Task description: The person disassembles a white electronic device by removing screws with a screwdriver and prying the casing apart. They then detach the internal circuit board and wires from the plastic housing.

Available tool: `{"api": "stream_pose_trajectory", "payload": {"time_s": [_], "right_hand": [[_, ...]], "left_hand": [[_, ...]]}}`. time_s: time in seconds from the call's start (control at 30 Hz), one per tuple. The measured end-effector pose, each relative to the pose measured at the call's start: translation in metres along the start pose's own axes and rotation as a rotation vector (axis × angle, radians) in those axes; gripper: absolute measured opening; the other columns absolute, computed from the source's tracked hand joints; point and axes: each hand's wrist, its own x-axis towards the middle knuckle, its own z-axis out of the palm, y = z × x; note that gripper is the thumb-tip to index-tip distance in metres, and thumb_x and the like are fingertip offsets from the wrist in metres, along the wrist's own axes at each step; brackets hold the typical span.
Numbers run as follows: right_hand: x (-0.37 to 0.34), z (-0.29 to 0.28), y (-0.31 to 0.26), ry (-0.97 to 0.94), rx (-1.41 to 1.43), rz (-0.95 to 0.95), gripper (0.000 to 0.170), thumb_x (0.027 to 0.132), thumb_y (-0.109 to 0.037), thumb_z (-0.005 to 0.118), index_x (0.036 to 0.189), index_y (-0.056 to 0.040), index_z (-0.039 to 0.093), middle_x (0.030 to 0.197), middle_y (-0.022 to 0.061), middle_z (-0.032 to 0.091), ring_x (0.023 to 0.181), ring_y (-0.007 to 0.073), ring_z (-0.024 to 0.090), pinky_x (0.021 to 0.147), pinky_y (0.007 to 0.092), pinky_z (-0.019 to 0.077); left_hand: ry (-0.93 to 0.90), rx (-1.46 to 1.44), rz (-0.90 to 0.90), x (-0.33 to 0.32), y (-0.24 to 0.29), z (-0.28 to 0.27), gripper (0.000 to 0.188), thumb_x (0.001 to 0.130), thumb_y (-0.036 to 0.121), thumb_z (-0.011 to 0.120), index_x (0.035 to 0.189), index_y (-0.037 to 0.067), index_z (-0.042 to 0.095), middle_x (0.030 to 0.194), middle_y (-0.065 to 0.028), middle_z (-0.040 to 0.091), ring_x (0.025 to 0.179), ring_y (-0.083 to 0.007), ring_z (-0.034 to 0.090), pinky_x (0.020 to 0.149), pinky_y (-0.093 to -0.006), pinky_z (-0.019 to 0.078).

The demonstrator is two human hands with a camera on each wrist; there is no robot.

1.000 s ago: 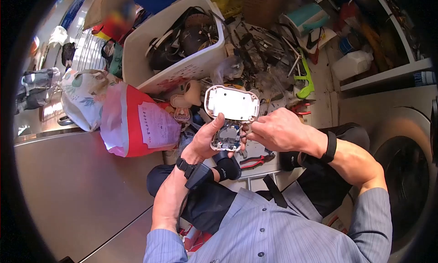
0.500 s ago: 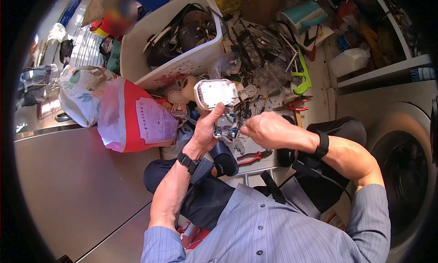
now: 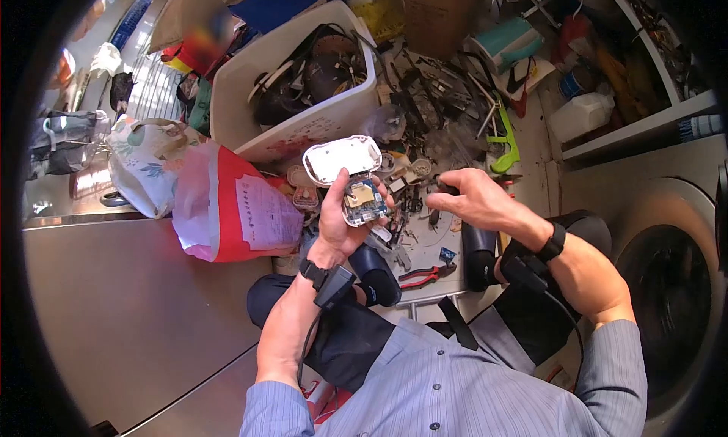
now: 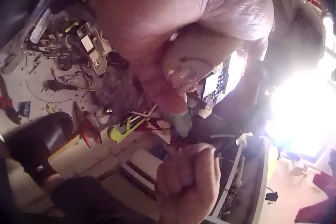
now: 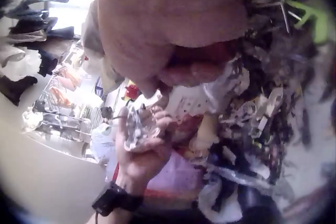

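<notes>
My left hand (image 3: 339, 226) holds an opened white casing (image 3: 341, 161), thumb on its front and fingers behind. Below the shell, a blue circuit board (image 3: 371, 209) with a pale square part faces up. To the right, apart from the casing, my right hand (image 3: 487, 203) has its fingers curled, with a small dark object (image 3: 447, 187) at the fingertips. The left wrist view shows that right hand (image 4: 188, 183) pinching something thin and dark; what it is cannot be told. In the right wrist view the left hand (image 5: 140, 162) grips the casing, blurred.
Red-handled pliers (image 3: 427, 276) and a small blue piece (image 3: 447, 253) lie on the floor between the feet. Cables and loose parts (image 3: 425, 95) spread beyond the hands. A white bin (image 3: 296, 130) and a red bag (image 3: 239, 209) stand left; a washing machine (image 3: 660, 160) is right.
My right hand has moved away from the casing to the right. The casing has shifted left and its board shows more fully. A small blue piece now shows beside the pliers.
</notes>
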Motion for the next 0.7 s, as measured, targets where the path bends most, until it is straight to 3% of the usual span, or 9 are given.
{"api": "stream_pose_trajectory", "payload": {"time_s": [0.07,0.13,0.2,0.27,0.37,0.47,0.5,0.57,0.7], "right_hand": [[0.006,0.022,-0.004,0.263,0.432,-0.028,0.034,0.093,-0.032,0.073,0.105,0.0,0.076,0.085,0.0156,0.074,0.077,0.0223,0.071,0.073,0.0388,0.0553],[0.016,0.043,-0.015,0.317,0.55,-0.203,0.028,0.096,-0.021,0.076,0.11,0.0024,0.074,0.089,0.0023,0.071,0.084,0.0079,0.064,0.073,0.0304,0.0541],[0.026,0.057,-0.023,0.354,0.474,-0.31,0.03,0.095,-0.022,0.079,0.109,0.0042,0.073,0.088,0.0051,0.071,0.087,0.0104,0.067,0.076,0.0305,0.0554],[0.02,0.055,-0.032,0.343,0.403,-0.229,0.031,0.094,-0.021,0.079,0.107,0.0056,0.072,0.089,0.0079,0.071,0.086,0.0117,0.067,0.075,0.0318,0.0554],[0.02,0.048,-0.038,0.272,0.509,-0.106,0.028,0.092,-0.018,0.079,0.106,0.0048,0.071,0.093,0.0122,0.07,0.085,0.0137,0.068,0.073,0.0337,0.0543],[0.023,0.044,-0.038,0.311,0.37,-0.259,0.025,0.09,-0.014,0.077,0.107,0.0026,0.07,0.093,0.0151,0.068,0.081,0.0218,0.068,0.071,0.0381,0.0525],[0.023,0.045,-0.04,0.429,0.278,-0.368,0.024,0.09,-0.014,0.076,0.107,0.0017,0.07,0.091,0.0163,0.066,0.08,0.0271,0.066,0.071,0.04,0.0517],[0.022,0.038,-0.044,0.549,0.098,-0.475,0.024,0.092,-0.02,0.074,0.098,0.0012,0.065,0.088,0.0199,0.065,0.081,0.0392,0.068,0.071,0.0465,0.0534],[0.025,0.038,-0.044,0.522,0.145,-0.389,0.019,0.091,-0.014,0.074,0.098,0.0017,0.066,0.09,0.0196,0.065,0.084,0.0369,0.068,0.073,0.0444,0.0528]], "left_hand": [[-0.037,-0.016,0.023,0.0,-0.006,0.01,0.068,0.105,0.065,0.046,0.121,0.002,0.065,0.104,-0.0118,0.071,0.097,-0.029,0.071,0.064,-0.0391,0.0597],[-0.072,0.011,0.013,0.001,-0.011,0.018,0.067,0.106,0.065,0.045,0.123,0.003,0.065,0.106,-0.0104,0.072,0.098,-0.026,0.072,0.071,-0.0371,0.0601],[-0.034,0.031,0.06,0.004,-0.017,0.015,0.064,0.106,0.064,0.047,0.126,0.005,0.065,0.109,-0.008,0.073,0.099,-0.0221,0.072,0.082,-0.0356,0.0591],[-0.093,0.047,0.061,0.006,-0.017,0.008,0.064,0.105,0.064,0.049,0.128,0.007,0.065,0.11,-0.0046,0.074,0.1,-0.0192,0.072,0.09,-0.036,0.057],[-0.038,0.167,0.106,0.002,-0.013,0.023,0.067,0.101,0.068,0.052,0.133,0.009,0.061,0.113,-0.0036,0.072,0.094,-0.0164,0.07,0.081,-0.034,0.0582],[-0.075,0.295,0.072,0.004,-0.005,0.011,0.07,0.101,0.07,0.052,0.135,0.009,0.059,0.114,-0.0046,0.072,0.093,-0.0155,0.071,0.073,-0.0311,0.0586],[0.094,0.423,0.174,0.004,-0.009,0.017,0.073,0.099,0.072,0.051,0.135,0.009,0.059,0.112,-0.0049,0.073,0.092,-0.0164,0.072,0.068,-0.032,0.0602],[0.02,0.346,0.157,0.001,-0.001,0.021,0.074,0.099,0.072,0.05,0.135,0.008,0.059,0.11,-0.0048,0.073,0.091,-0.0168,0.072,0.067,-0.033,0.061],[-0.125,0.177,0.086,-0.004,0.006,0.024,0.08,0.096,0.077,0.048,0.137,0.009,0.059,0.11,-0.0055,0.074,0.092,-0.0187,0.074,0.067,-0.0351,0.0631]]}}
